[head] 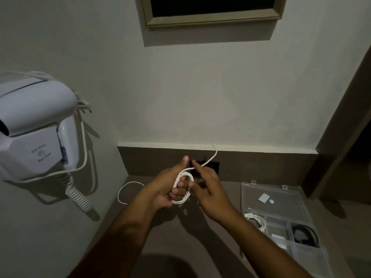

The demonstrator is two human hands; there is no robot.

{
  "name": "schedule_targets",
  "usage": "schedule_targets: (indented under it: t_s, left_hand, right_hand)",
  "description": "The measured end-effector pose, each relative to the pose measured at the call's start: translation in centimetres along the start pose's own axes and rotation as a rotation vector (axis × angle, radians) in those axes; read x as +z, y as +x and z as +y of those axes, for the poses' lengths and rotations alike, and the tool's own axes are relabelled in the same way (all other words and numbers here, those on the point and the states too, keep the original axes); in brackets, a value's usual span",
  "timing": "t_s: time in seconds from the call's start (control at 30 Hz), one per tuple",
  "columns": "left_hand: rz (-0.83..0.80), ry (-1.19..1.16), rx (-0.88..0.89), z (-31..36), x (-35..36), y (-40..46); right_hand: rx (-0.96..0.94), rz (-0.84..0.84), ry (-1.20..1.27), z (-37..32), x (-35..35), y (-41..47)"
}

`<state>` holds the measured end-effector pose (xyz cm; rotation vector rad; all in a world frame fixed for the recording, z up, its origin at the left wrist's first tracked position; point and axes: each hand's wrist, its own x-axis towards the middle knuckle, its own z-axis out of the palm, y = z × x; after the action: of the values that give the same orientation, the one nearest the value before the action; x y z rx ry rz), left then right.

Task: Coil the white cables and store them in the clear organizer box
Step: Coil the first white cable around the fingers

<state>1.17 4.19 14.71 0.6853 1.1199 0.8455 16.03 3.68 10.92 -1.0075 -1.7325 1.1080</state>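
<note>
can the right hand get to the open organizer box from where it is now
Probably yes. The right hand holds nothing firmly, only guiding the tail of the white cable coiled in the left hand. The clear organizer box lies open just to its right, with nothing between.

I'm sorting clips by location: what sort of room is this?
Probably a hotel room or bathroom vanity corner: a white wall-mounted hair dryer with a coiled cord, a brown stone-look counter with matching backsplash, and a framed dark panel above.

A dim grey-brown stone-like countertop (pixel 140 227) carries everything. On it lie a loose white cable loop (pixel 128 190) at left and an open clear plastic organizer box (pixel 281 219) at right.
</note>
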Motion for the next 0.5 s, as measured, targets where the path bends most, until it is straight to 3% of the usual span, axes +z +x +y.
schedule_targets:
  t_s: [0.1, 0.2, 0.4, 0.5]
  left_hand:
    - [-0.179, 0.090, -0.027, 1.4, -1.0, -0.8]
    - [-0.280, 0.083, 0.082, 2.9, -1.8, -1.5]
    - [-0.109, -0.215, 0.330, 3.1, 0.0, -0.4]
    - [0.007, -0.295, 0.486, 3.8, 0.7, 0.1]
  right_hand:
    - [-0.091, -0.128, -0.185, 0.0, -1.3, 0.9]
    - [-0.053, -0.169, -0.025, 0.1, -1.4, 0.9]
    - [0.051, -0.132, 0.203, -0.9, 0.1, 1.5]
    - [0.083, -0.221, 0.098, -1.4, 0.0, 1.3]
